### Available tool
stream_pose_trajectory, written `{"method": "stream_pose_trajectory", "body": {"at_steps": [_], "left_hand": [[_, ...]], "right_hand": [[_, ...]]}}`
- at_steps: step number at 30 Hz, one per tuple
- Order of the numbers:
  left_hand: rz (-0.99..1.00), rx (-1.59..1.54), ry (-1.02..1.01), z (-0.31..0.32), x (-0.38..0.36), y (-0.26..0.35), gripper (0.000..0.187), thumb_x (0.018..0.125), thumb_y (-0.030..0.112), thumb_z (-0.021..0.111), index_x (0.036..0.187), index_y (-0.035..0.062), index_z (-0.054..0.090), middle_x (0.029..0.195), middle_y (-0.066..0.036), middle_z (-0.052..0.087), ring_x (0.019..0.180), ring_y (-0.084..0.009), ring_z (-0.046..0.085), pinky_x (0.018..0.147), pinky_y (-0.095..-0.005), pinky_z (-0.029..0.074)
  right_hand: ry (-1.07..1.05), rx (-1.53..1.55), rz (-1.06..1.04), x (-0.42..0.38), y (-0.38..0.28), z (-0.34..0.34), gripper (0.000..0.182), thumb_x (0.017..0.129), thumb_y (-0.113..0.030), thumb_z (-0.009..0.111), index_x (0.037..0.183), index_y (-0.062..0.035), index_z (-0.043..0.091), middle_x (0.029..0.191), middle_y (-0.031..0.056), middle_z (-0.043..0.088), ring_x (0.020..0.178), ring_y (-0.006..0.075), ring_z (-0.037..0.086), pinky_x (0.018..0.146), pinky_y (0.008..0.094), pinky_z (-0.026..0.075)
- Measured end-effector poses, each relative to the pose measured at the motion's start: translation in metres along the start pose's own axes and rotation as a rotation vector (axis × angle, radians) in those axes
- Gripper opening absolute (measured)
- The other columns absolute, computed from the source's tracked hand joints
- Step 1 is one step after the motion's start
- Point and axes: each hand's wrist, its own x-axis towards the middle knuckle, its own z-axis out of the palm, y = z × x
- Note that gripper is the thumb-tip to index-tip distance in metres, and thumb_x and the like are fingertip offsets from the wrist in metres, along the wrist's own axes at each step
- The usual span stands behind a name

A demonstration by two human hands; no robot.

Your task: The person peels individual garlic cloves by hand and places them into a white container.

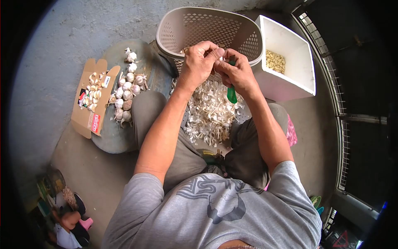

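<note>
My left hand [200, 65] and my right hand [239, 74] meet in front of the tall plastic basket [207, 15]. Between the fingertips of both hands is a small whitish garlic clove [221, 58], mostly covered by the fingers. A knife with a green handle [231, 95] is also in my right hand, its handle pointing down toward me. Beneath the hands lies a heap of garlic skins [211, 112] between my legs. Whole garlic bulbs [127, 86] rest on a round surface at the left, beside a cardboard piece [85, 81] holding loose cloves [95, 93].
A white foam box [304, 62] with peeled cloves [275, 62] stands right of the basket. A wall is at the upper left and a metal grille [327, 70] at the right. Another person's arm [70, 220] shows at the lower left.
</note>
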Motion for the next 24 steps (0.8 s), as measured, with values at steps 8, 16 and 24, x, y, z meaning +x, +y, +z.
{"method": "stream_pose_trajectory", "body": {"at_steps": [8,16,24], "left_hand": [[-0.092,-0.14,0.11,-0.001,0.002,-0.013,0.024,0.099,0.023,0.069,0.088,0.0019,0.07,0.072,0.003,0.063,0.06,-0.0041,0.052,0.049,-0.0228,0.042],[-0.255,-0.474,0.098,-0.004,0.003,-0.008,0.028,0.1,0.03,0.069,0.093,0.0027,0.071,0.076,0.001,0.062,0.061,-0.004,0.053,0.053,-0.0207,0.044],[-0.264,-0.527,0.012,-0.003,0.003,-0.011,0.035,0.105,0.032,0.06,0.112,-0.0007,0.072,0.083,0.0,0.064,0.064,-0.0051,0.055,0.055,-0.0229,0.048]], "right_hand": [[-0.067,-0.045,-0.028,-0.007,0.002,0.004,0.01,0.095,-0.006,0.067,0.096,-0.0024,0.058,0.069,-0.0004,0.058,0.053,0.0045,0.045,0.045,0.0236,0.033],[-0.469,-0.251,-0.031,-0.01,-0.006,-0.013,0.02,0.093,-0.011,0.075,0.109,-0.0019,0.066,0.079,-0.0013,0.065,0.054,0.0027,0.048,0.045,0.0209,0.036],[-0.292,-0.568,-0.01,-0.01,-0.011,-0.029,0.021,0.091,-0.018,0.079,0.103,-0.0007,0.073,0.082,0.0002,0.068,0.074,0.0079,0.06,0.066,0.0262,0.049]]}}
